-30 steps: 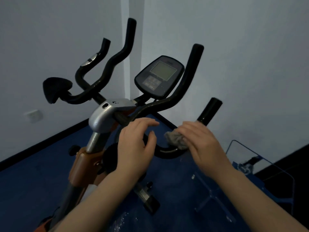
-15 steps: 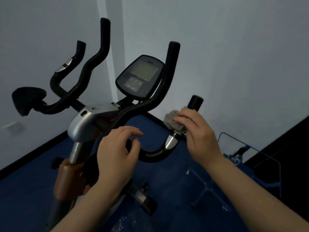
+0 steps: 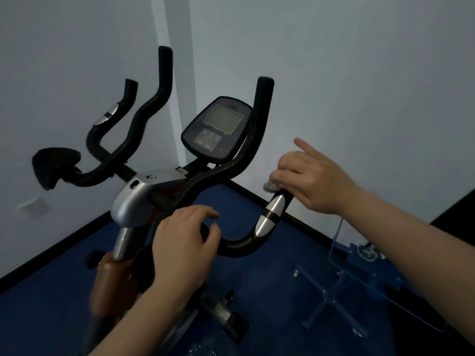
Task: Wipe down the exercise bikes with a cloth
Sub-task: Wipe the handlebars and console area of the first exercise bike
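At the corner of a pale-walled room, on a blue floor point(image 3: 270, 273), stands an exercise bike point(image 3: 144, 199) with black handlebars and a silver housing at the stem. Its console point(image 3: 217, 128) sits between the upright bar ends, screen blank and a keypad below it.

Right hand point(image 3: 316, 178): closed over the top end of the near right handlebar grip point(image 3: 272, 217), with the index finger lifted and pointing away toward the wall. A small grey cloth point(image 3: 272, 185) is bunched under the fingers, pressed against the tip of the grip; only a little of it shows at the left edge of the hand. Just below the hand, the silver sensor plate on the grip is exposed.

Left hand point(image 3: 183, 242): resting on the low curve of the same handlebar, close to the stem, fingers loosely curled and partly spread; thumb and forefinger are apart. It holds nothing other than the bar, and whether the grasp is firm cannot be told.

Both forearms are bare. The two hands are well apart along the bar.

Left of the stem, a dark pad point(image 3: 54, 168) caps the far handlebar end. On the floor to the right lies a blue metal frame point(image 3: 359, 273) with a thin wire outline. A wall socket point(image 3: 32, 208) is visible low on the left wall.
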`<action>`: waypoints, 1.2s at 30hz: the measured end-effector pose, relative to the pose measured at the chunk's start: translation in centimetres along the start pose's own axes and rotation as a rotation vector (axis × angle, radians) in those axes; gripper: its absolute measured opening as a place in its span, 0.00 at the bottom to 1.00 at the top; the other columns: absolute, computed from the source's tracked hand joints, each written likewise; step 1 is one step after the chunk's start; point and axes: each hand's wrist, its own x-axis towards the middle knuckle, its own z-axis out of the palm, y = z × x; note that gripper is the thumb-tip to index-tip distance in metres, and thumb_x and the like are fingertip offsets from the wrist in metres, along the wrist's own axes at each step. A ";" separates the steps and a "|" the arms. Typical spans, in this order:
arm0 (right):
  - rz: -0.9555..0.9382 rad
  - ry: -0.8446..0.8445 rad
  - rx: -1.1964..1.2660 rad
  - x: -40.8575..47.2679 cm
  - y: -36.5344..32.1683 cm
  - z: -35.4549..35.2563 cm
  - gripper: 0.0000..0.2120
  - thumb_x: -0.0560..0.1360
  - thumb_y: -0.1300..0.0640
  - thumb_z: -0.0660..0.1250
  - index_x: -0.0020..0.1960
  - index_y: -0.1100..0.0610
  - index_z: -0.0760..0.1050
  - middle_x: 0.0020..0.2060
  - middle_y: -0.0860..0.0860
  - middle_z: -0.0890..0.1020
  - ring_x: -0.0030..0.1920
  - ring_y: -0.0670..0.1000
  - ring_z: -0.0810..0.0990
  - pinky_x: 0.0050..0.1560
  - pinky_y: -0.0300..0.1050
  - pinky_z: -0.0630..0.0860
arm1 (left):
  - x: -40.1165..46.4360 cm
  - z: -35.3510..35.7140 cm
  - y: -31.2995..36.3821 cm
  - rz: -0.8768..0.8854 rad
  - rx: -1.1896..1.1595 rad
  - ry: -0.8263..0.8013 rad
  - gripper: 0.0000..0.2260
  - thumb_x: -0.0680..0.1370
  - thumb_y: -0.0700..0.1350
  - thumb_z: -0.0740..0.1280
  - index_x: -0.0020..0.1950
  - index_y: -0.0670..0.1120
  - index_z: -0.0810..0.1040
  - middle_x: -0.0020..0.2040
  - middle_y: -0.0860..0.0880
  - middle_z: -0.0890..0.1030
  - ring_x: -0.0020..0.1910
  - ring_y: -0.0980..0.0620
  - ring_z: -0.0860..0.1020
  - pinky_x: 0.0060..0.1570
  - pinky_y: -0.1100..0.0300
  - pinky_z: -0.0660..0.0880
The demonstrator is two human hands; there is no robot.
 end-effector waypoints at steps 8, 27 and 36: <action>0.637 0.461 0.347 0.3 -3.5 2.3 0.13 0.78 0.63 0.61 0.61 0.60 0.77 0.53 0.58 0.77 0.54 0.53 0.75 0.57 0.39 0.73 | -0.1 0.0 0.0 -0.011 0.021 0.014 0.07 0.73 0.48 0.65 0.48 0.54 0.81 0.50 0.59 0.81 0.52 0.57 0.78 0.53 0.54 0.73; 0.391 -0.063 0.521 -1.1 -15.2 0.5 0.18 0.80 0.53 0.55 0.68 0.51 0.69 0.61 0.43 0.78 0.61 0.39 0.72 0.75 0.50 0.51 | -1.0 0.1 -1.3 0.064 -0.341 0.325 0.08 0.75 0.42 0.62 0.49 0.49 0.79 0.51 0.55 0.80 0.54 0.60 0.76 0.55 0.59 0.73; 0.509 -0.302 0.705 4.6 -12.5 1.3 0.18 0.61 0.38 0.73 0.49 0.40 0.81 0.42 0.41 0.85 0.43 0.43 0.80 0.44 0.42 0.76 | -5.2 0.4 -5.4 -0.341 -0.236 0.362 0.10 0.76 0.54 0.60 0.58 0.60 0.70 0.54 0.59 0.72 0.52 0.62 0.72 0.51 0.64 0.67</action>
